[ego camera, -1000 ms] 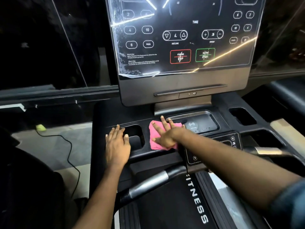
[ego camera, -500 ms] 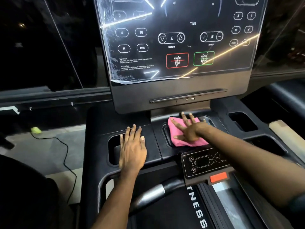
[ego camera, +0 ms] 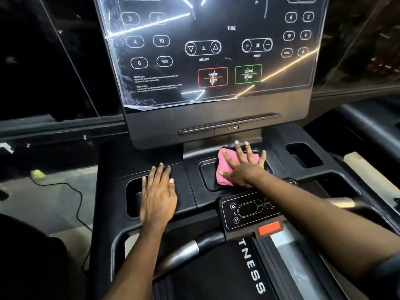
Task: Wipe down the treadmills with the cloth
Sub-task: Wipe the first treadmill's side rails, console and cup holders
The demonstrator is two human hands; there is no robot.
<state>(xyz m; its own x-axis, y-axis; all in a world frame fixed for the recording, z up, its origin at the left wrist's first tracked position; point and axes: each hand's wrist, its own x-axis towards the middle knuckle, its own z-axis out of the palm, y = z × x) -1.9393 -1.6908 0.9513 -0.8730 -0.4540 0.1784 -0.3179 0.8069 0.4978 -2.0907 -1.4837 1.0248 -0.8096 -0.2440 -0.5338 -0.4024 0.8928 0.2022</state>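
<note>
Both hands lie flat with fingers extended; neither grips anything. Right hand (ego camera: 242, 169) presses, fingers spread, on the pink cloth (ego camera: 225, 167), which sits folded in the centre tray (ego camera: 204, 178) of the treadmill console, just below the display panel (ego camera: 216, 50) and just beyond the small control pad (ego camera: 244, 211). Left hand (ego camera: 158, 195) rests palm-down on the console deck, partly over the left cup-holder pocket (ego camera: 132, 198), apart from the cloth. Cloth judged light, soft and pliable, and liable to bunch or slide on the smooth black plastic unless held under a flat palm, as at present. For lifting, a pinch at its exposed left edge would serve. Folded pad appears to run its longer side from the tray's near edge toward the display, though the hand covers much of it and the outline is uncertain. Treadmill's long axis runs away from the person, with the display facing them.
</note>
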